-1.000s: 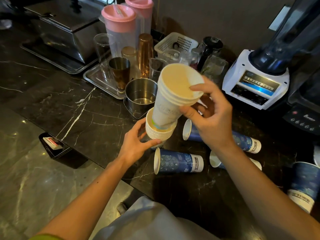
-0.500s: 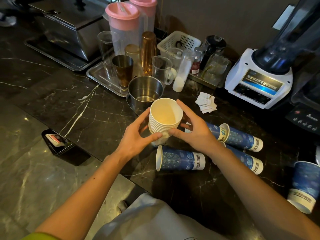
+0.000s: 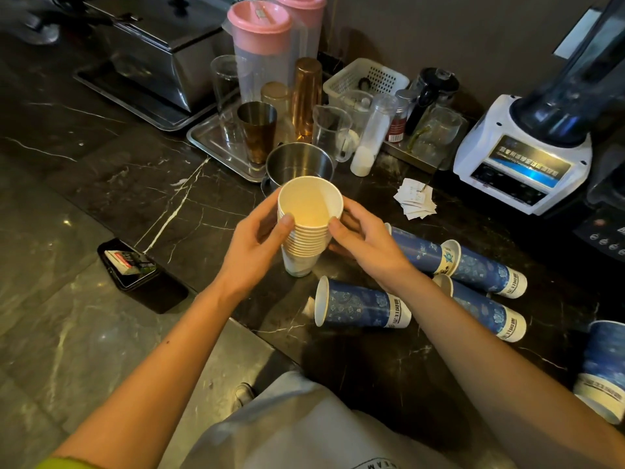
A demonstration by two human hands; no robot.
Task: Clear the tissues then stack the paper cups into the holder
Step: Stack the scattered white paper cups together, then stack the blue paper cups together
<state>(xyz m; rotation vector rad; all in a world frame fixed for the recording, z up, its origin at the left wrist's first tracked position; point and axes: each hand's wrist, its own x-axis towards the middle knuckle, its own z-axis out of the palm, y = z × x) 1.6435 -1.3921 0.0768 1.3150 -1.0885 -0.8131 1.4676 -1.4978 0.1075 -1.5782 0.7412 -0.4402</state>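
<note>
Between the two hands, a stack of white paper cups [image 3: 306, 228] stood on the dark surface [image 3: 142, 184], left hand [image 3: 252, 247] and right hand [image 3: 363, 243] each in a closed grip on its rims; blue cups [image 3: 362, 306] lay just right.

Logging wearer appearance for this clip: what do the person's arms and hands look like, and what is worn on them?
Both forearms are bare, with no gloves, watch, rings or bracelets visible on the left hand or right hand. A sliver of yellow-green sleeve shows at the left upper arm, at the bottom edge. No sleeve is in view on the right arm.
</note>
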